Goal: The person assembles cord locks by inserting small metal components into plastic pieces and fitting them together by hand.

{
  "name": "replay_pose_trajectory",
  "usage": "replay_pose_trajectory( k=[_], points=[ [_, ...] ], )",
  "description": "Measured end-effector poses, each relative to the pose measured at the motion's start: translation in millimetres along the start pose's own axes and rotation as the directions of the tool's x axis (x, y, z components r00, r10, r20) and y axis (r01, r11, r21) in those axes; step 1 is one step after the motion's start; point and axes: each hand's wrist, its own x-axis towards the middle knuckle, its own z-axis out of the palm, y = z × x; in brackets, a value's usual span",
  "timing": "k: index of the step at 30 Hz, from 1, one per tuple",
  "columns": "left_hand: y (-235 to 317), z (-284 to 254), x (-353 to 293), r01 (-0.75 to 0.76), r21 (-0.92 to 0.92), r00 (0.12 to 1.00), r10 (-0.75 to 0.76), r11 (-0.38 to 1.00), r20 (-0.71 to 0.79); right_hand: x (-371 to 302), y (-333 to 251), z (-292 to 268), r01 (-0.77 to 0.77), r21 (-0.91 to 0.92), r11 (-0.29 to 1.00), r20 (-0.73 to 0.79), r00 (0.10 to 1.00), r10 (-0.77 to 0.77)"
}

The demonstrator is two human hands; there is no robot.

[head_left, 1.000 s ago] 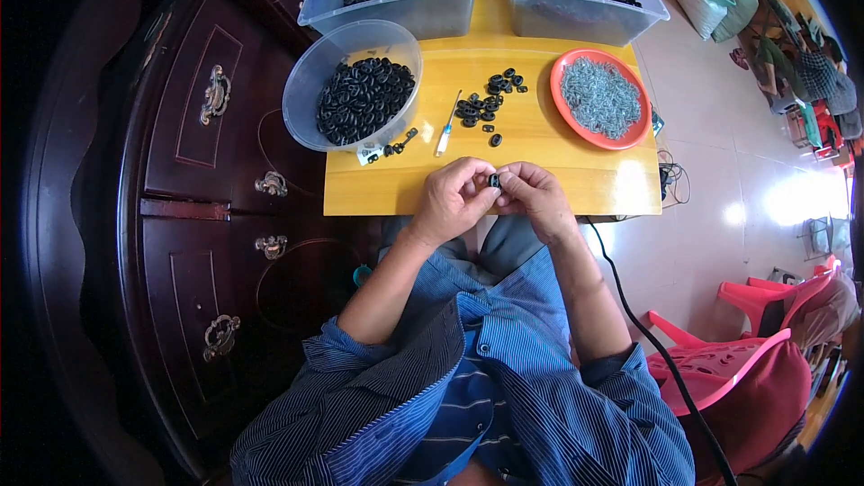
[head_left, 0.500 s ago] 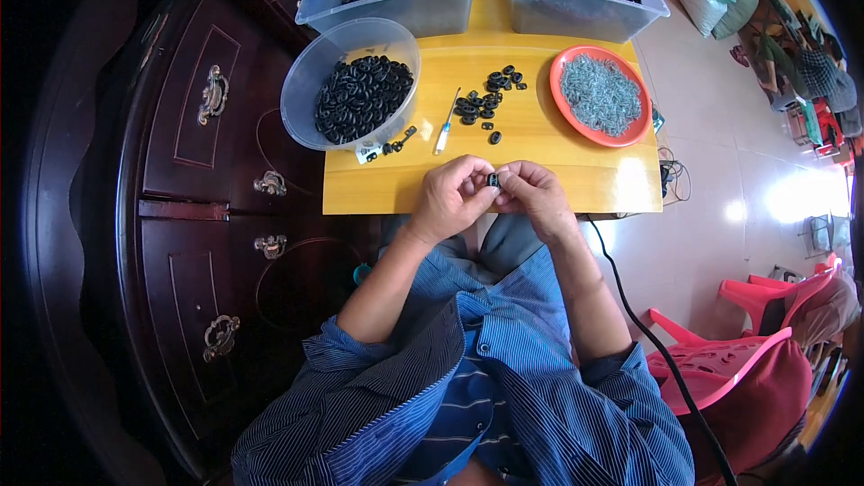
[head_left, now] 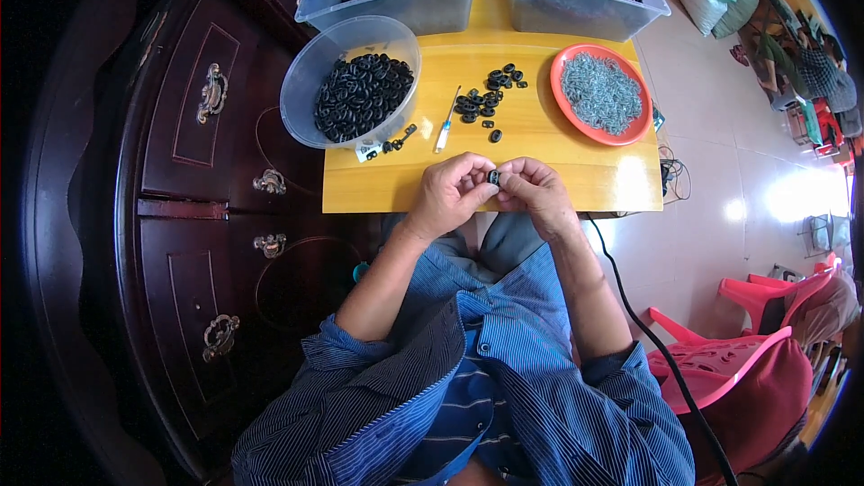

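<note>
Between my two hands, just above the near edge of the yellow table (head_left: 405,191), is a small black oval plastic piece (head_left: 493,177). My left hand (head_left: 452,193) pinches it from the left with thumb and fingers. From the right, the fingertips of my right hand (head_left: 535,191) close on the same piece; whether they also hold a screw is too small to tell. Beyond my hands lies a loose group of black oval pieces (head_left: 468,108). A screwdriver (head_left: 444,132) with a clear blue-white handle lies left of them, its shaft pointing away from me.
At left stands a round clear tub (head_left: 297,94) of black pieces, with several small black parts (head_left: 392,144) beside it. Two clear bins (head_left: 423,11) of black pieces stand at the back. A red plate (head_left: 559,94) holds silver screws. Dark cabinet (head_left: 193,261) at left; pink chair (head_left: 720,369) at right.
Both hands stay in place, still gripping the small black piece. It seems slightly turned between the fingertips; nothing else on the table has moved.
</note>
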Motion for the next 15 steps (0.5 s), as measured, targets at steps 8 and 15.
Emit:
replay_pose_trajectory(
  k=[8, 15],
  points=[
    [0.0, 1.7, 0.1, 0.005, -0.048, 0.999, -0.007, 0.999, -0.05, -0.7, 1.3, 0.3, 0.025, -0.031, 0.999, 0.002, 1.0, -0.025],
    [4.7, -1.4, 1.2, 0.018, -0.019, 0.999, -0.019, 1.0, -0.026, -1.4, 1.1, 0.1, 0.026, -0.017, 1.0, 0.011, 1.0, -0.026]
  ],
)
